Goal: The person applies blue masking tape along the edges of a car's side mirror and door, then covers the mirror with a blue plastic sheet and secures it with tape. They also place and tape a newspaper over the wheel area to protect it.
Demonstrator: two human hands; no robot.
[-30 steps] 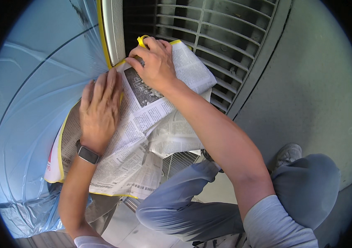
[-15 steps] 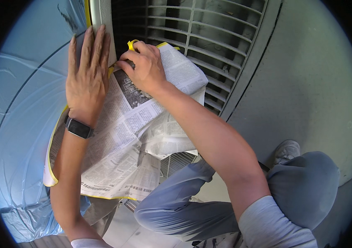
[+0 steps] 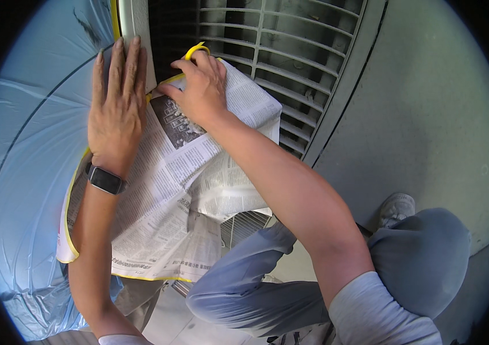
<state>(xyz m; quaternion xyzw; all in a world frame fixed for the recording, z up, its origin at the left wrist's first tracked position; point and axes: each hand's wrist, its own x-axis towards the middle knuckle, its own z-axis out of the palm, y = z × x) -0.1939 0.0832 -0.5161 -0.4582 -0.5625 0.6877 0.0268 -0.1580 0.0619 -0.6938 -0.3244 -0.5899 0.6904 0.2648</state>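
My left hand [image 3: 117,112] lies flat, fingers stretched out, along the border of the blue plastic film [image 3: 32,144] and a pale upright trim strip [image 3: 136,29]. Its wrist and forearm cross the left side of a newspaper sheet [image 3: 158,178] edged with yellow tape. At the top edge of that sheet, my right hand [image 3: 199,92] has a roll of yellow tape [image 3: 197,50] hooked at its curled fingers. My right thumb and forefinger are spread apart over the paper, beside the foot of the trim strip. The palm side of this hand is hidden.
Behind the paper stands a slatted metal grille [image 3: 290,69], with a grey-green panel [image 3: 428,115] to its right. My bent knees [image 3: 422,259] are close below. A floor grate [image 3: 244,227] shows under the sheet's lower edge.
My right thumb and forefinger have parted, and the tape roll sits slightly higher and further right, showing more of its ring. My left hand stays flat on the same spot.
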